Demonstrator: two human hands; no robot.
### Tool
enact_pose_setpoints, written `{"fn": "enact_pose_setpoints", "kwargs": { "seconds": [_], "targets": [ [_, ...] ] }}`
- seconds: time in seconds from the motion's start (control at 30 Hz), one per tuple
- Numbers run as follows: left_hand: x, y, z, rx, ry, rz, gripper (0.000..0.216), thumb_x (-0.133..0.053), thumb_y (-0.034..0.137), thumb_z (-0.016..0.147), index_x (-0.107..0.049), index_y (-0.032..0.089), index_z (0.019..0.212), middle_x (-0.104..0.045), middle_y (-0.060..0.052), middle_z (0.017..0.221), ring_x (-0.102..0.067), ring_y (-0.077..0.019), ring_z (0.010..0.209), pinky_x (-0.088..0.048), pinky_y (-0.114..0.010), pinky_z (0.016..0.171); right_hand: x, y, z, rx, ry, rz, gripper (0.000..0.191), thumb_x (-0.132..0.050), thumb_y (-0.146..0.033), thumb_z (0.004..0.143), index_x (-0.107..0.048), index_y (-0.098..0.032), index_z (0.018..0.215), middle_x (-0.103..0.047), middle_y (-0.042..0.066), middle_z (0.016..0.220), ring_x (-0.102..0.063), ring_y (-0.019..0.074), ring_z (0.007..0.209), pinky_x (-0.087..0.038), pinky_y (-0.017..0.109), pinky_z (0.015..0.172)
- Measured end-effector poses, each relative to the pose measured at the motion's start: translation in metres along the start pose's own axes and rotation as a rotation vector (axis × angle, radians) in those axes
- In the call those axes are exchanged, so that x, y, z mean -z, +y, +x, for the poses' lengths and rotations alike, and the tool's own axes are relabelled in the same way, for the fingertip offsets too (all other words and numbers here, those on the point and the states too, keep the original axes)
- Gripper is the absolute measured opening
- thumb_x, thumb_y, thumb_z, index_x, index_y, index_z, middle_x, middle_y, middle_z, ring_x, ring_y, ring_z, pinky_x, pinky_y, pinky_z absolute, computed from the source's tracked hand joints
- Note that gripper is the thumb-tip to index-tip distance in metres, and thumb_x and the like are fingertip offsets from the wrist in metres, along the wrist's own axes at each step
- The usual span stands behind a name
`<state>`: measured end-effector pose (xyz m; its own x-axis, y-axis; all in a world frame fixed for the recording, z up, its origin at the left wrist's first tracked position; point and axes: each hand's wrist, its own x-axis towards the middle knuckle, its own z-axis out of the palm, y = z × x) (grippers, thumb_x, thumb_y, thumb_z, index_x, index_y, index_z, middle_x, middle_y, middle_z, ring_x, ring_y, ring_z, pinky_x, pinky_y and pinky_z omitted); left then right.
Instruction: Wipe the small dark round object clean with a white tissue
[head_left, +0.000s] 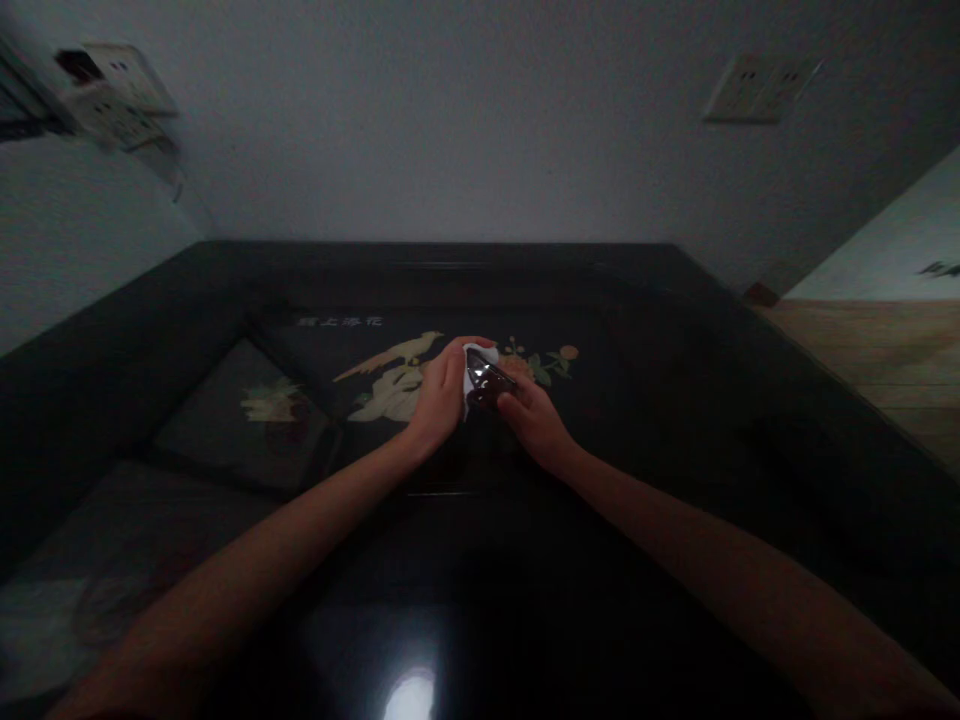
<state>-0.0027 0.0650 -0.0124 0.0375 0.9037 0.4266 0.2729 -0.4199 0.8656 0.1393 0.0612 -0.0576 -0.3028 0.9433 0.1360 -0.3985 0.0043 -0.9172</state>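
Over the dark tabletop [517, 560], my two hands meet near the middle of the view. My left hand [442, 392] is closed on a thin white tissue or cloth [469, 385], which lies against a dark glossy object [486, 384]. This object has bright reflections and a thin straight upper edge; in the dim light its exact kind cannot be told. From the other side, my right hand [531, 408] grips it, with thumb and fingers around its right end. Part of the object is hidden by my fingers and the white sheet.
Beneath my hands is a dark tray-like panel with a bird-and-flower picture [386, 395] and pale characters [340, 322]. A dark-framed square panel [240, 430] lies to the left. Behind rises a grey wall [450, 130] with sockets [761, 88]; wooden flooring [892, 345] shows at right.
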Motion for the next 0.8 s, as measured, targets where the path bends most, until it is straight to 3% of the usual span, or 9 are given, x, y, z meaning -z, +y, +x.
{"fn": "enact_pose_setpoints", "kwargs": {
  "seconds": [0.13, 0.23, 0.3, 0.37, 0.53, 0.6, 0.7, 0.8],
  "targets": [
    [0.002, 0.008, -0.005, -0.495, -0.074, 0.422, 0.029, -0.035, 0.02, 0.093, -0.062, 0.017, 0.104, -0.067, -0.009, 0.109, -0.059, -0.0206, 0.107, -0.043, -0.04, 0.1, 0.0, 0.002, 0.002, 0.045, -0.01, -0.043, 0.043, -0.078, -0.041, 0.066, -0.061, -0.023, 0.101, -0.067, 0.002, 0.098, -0.062, 0.0195, 0.094, -0.047, 0.033, 0.088],
    [0.003, 0.01, -0.005, -0.655, -0.112, 0.521, 0.028, -0.037, 0.015, 0.091, -0.062, 0.015, 0.104, -0.068, -0.009, 0.106, -0.06, -0.0199, 0.103, -0.041, -0.041, 0.103, 0.0, 0.003, 0.003, 0.034, -0.007, -0.027, 0.038, -0.078, -0.037, 0.067, -0.061, -0.023, 0.099, -0.067, 0.001, 0.094, -0.062, 0.0177, 0.088, -0.048, 0.03, 0.081],
    [0.004, 0.009, -0.004, -0.617, -0.101, 0.468, 0.028, -0.037, 0.016, 0.091, -0.062, 0.015, 0.104, -0.068, -0.009, 0.108, -0.059, -0.02, 0.105, -0.041, -0.04, 0.102, 0.0, 0.004, 0.003, 0.012, -0.001, 0.0, 0.038, -0.078, -0.036, 0.067, -0.061, -0.023, 0.099, -0.067, 0.0, 0.092, -0.063, 0.0168, 0.085, -0.048, 0.03, 0.079],
    [0.003, 0.008, -0.001, -0.488, -0.081, 0.346, 0.03, -0.035, 0.02, 0.093, -0.063, 0.015, 0.103, -0.067, -0.01, 0.109, -0.059, -0.0202, 0.107, -0.043, -0.039, 0.098, 0.0, 0.004, 0.002, 0.0, 0.017, 0.013, 0.039, -0.078, -0.036, 0.066, -0.062, -0.023, 0.099, -0.068, 0.0, 0.092, -0.063, 0.0166, 0.085, -0.049, 0.03, 0.081],
    [0.003, 0.0, 0.009, 0.088, -0.081, -0.072, 0.039, -0.03, 0.03, 0.094, -0.066, 0.016, 0.095, -0.069, -0.007, 0.091, -0.064, -0.0188, 0.083, -0.051, -0.031, 0.075, 0.001, 0.003, 0.002, -0.017, 0.027, 0.019, 0.047, -0.081, -0.043, 0.062, -0.063, -0.022, 0.099, -0.07, 0.003, 0.097, -0.065, 0.0196, 0.089, -0.05, 0.035, 0.087],
    [0.002, -0.003, 0.012, 0.221, -0.098, -0.176, 0.039, -0.031, 0.03, 0.092, -0.067, 0.016, 0.091, -0.069, -0.006, 0.084, -0.065, -0.0185, 0.078, -0.051, -0.03, 0.069, 0.001, 0.003, 0.002, -0.019, 0.024, 0.005, 0.049, -0.081, -0.044, 0.061, -0.063, -0.021, 0.1, -0.07, 0.004, 0.096, -0.066, 0.0203, 0.089, -0.05, 0.036, 0.088],
    [0.001, -0.001, 0.009, 0.163, -0.052, -0.111, 0.04, -0.029, 0.031, 0.093, -0.066, 0.016, 0.092, -0.07, -0.007, 0.088, -0.065, -0.0188, 0.082, -0.051, -0.031, 0.073, 0.001, 0.002, 0.001, -0.018, 0.01, -0.007, 0.05, -0.081, -0.045, 0.062, -0.063, -0.022, 0.102, -0.07, 0.004, 0.097, -0.066, 0.0204, 0.09, -0.05, 0.035, 0.087],
    [0.002, 0.005, 0.001, -0.189, -0.025, 0.156, 0.036, -0.03, 0.028, 0.095, -0.064, 0.017, 0.095, -0.069, -0.008, 0.1, -0.062, -0.0205, 0.099, -0.047, -0.038, 0.091, 0.001, 0.0, 0.001, -0.006, -0.001, -0.024, 0.047, -0.08, -0.043, 0.063, -0.063, -0.023, 0.102, -0.07, 0.003, 0.097, -0.065, 0.0195, 0.09, -0.05, 0.033, 0.085]
  ]
}}
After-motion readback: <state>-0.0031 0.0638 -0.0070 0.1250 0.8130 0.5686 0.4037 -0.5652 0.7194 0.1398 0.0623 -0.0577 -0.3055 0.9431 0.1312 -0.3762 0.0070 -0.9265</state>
